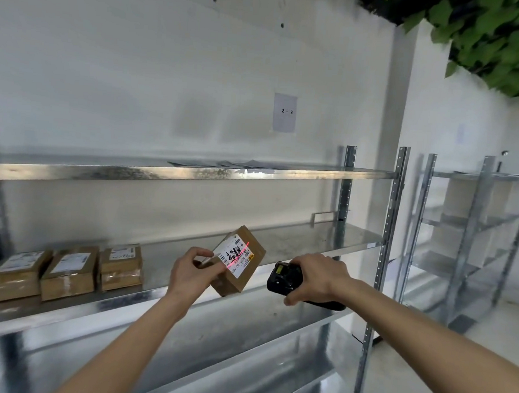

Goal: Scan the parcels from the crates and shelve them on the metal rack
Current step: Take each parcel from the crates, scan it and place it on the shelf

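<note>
My left hand [191, 272] grips a small brown cardboard parcel [241, 274], tilted, with its white label facing me. A red scan line crosses that label. My right hand [317, 279] holds a black handheld scanner [280, 278] just right of the parcel, pointed at it. Both are in front of the middle shelf of the metal rack [310, 245]. Three brown labelled parcels [68, 271] stand side by side at the left end of that shelf.
The rack's upper shelf [162, 173] carries some flat sheets. A paper sign reading "2 - 3" [284, 112] hangs on the white wall. A second metal rack [475, 227] stands at the right. Green leaves [489, 37] hang at the top right.
</note>
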